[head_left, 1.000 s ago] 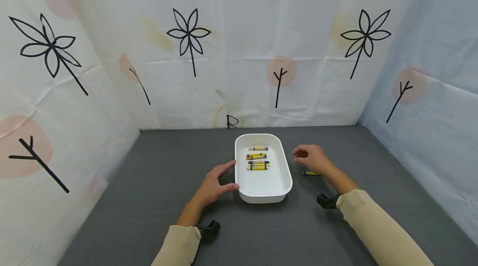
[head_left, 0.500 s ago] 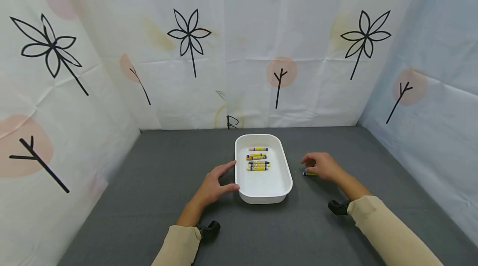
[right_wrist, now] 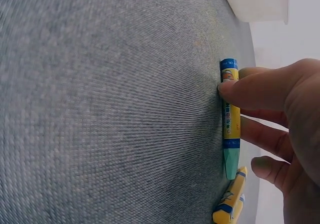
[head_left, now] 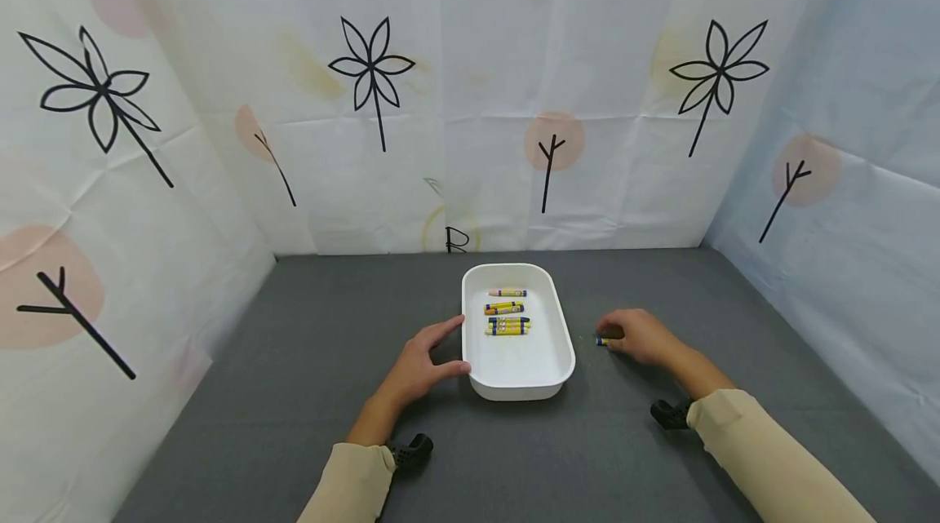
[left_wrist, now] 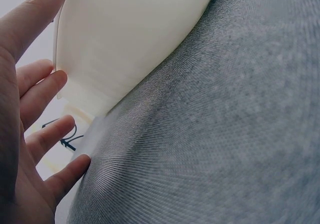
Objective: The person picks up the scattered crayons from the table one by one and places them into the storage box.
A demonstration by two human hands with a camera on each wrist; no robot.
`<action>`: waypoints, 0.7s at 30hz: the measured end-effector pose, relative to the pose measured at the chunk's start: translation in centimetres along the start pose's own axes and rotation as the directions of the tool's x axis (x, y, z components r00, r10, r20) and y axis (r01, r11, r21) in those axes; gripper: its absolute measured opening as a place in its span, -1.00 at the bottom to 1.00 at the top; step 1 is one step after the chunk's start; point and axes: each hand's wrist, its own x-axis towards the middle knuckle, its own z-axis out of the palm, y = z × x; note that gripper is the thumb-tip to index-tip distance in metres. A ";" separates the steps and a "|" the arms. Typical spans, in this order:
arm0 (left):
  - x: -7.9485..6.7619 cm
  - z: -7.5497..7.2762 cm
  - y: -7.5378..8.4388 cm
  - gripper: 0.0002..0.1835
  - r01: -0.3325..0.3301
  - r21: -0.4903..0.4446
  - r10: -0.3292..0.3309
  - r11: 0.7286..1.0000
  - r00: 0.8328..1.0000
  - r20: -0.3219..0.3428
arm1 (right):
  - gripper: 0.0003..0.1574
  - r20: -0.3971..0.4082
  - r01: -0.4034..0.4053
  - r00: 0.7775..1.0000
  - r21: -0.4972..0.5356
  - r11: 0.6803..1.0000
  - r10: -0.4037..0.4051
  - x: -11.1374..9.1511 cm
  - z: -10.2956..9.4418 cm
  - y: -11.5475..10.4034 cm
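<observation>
Green crayon tip [right_wrist: 231, 163] shows from right wrist only.

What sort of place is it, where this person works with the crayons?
Probably a small booth set up for recording: white patterned sheets enclose a grey woven surface on three sides, and a black device sits at each wrist.

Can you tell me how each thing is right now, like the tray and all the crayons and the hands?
White tray: upright, open-topped.
Crayons in the tray: lying flat, crosswise.
Left hand: touching the tray's side, fingers spread.
Right hand: pinching a crayon.
Green crayon: pinched; can't tell if lifted.
Yellow-wrapped crayons by its tip: lying down.
Wall sheet: hanging, creased.
</observation>
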 end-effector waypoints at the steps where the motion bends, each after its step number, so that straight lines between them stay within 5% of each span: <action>1: 0.0 0.0 0.0 -0.21 -0.001 -0.001 0.001 1.000 1.000 0.001 | -0.72 0.003 -0.001 1.000 -0.004 1.000 0.001 0.0 0.0 0.0; 14: 0.0 -0.1 -0.1 -0.21 -0.006 0.000 0.006 1.000 1.000 -0.001 | -0.72 -0.119 0.027 0.993 0.038 0.999 -0.022 0.2 0.9 0.1; 21: 0.0 0.0 -0.2 -0.20 -0.001 0.006 0.001 1.000 1.000 -0.004 | -0.69 -0.198 0.022 0.980 0.151 0.988 0.008 0.5 1.0 -0.7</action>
